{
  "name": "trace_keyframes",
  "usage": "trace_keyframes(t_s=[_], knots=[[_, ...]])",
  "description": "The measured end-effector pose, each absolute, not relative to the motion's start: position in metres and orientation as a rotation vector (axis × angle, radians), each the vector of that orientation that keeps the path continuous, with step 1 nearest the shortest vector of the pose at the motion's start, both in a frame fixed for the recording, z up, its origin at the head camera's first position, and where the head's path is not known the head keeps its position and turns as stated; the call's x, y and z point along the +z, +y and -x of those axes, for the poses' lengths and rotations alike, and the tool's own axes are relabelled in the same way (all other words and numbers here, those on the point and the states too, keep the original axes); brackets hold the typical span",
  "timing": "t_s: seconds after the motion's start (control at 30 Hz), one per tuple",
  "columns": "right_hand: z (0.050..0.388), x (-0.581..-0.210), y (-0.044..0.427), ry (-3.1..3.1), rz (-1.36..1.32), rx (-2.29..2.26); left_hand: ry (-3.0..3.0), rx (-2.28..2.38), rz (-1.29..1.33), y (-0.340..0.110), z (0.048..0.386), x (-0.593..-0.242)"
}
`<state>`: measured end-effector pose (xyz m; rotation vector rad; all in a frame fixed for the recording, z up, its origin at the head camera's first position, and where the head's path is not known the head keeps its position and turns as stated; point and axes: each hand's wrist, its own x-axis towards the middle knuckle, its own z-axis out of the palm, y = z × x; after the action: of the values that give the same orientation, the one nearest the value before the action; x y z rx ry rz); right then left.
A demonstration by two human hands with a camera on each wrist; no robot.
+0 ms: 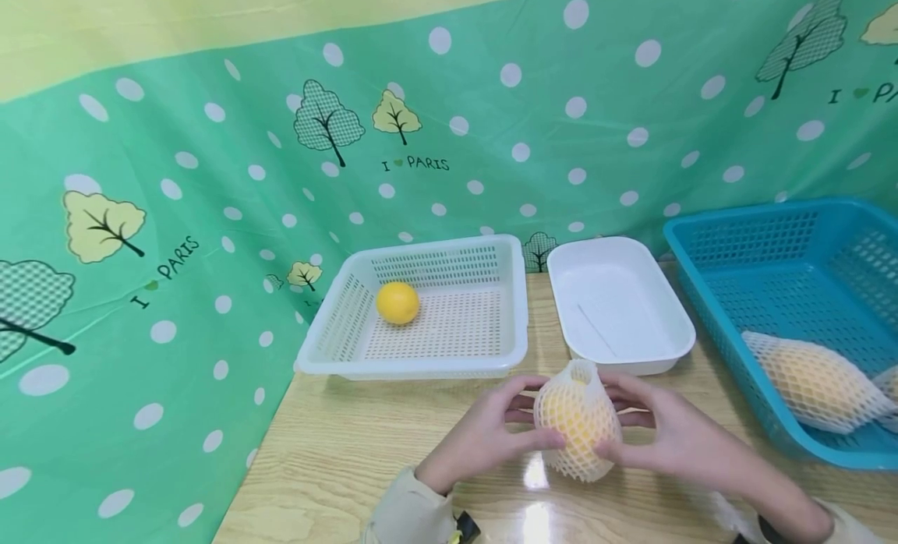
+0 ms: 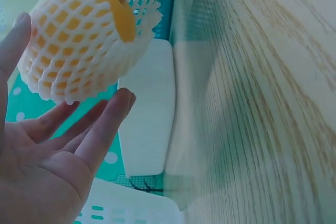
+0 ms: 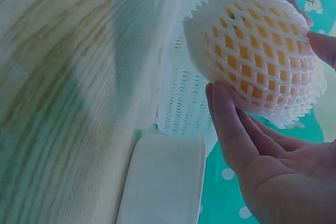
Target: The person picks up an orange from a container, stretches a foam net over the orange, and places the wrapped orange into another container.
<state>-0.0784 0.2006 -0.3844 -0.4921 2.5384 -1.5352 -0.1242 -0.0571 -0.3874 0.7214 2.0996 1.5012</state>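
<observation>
Between both hands is an orange (image 1: pixel 578 425) in a white foam net sleeve, held above the table (image 1: pixel 337 458) in front of the baskets. My left hand (image 1: pixel 484 431) holds its left side, thumb in front and fingers behind. From the other side, my right hand (image 1: pixel 666 427) holds it the same way. The left wrist view shows bare peel of the orange (image 2: pixel 124 19) at the net's open end. In the right wrist view, the fingers of the right hand (image 3: pixel 283 174) touch the net from below.
A white slotted basket (image 1: pixel 414 366) at the back left contains one bare yellow-orange fruit (image 1: pixel 397 303). Beside it stands a white tub (image 1: pixel 624 287) with a thin line across its floor. The blue basket (image 1: pixel 779 294) on the right holds netted fruit (image 1: pixel 817 380). Behind hangs a green dotted cloth (image 1: pixel 491 185).
</observation>
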Motion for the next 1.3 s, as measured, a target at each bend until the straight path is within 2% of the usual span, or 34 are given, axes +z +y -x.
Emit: trace_keyframes(t_s=[0.23,0.57,0.87,1.3], knots=[[0.079,-0.385,0.202,2.481,0.560,-1.584,2.037,1.556,-0.782,-0.054,0.123,-0.389],[0.077,-0.379,0.202,2.486,0.545,-1.565,2.041,1.673,-0.662,-0.053,0.120,-0.387],[0.071,-0.372,0.187,2.649,0.563,-1.643,2.107,1.804,-0.564,-0.047,0.117,-0.384],[0.066,-0.360,0.159,3.112,0.484,-1.385,2.216,1.812,-0.601,-0.032,0.109,-0.369]])
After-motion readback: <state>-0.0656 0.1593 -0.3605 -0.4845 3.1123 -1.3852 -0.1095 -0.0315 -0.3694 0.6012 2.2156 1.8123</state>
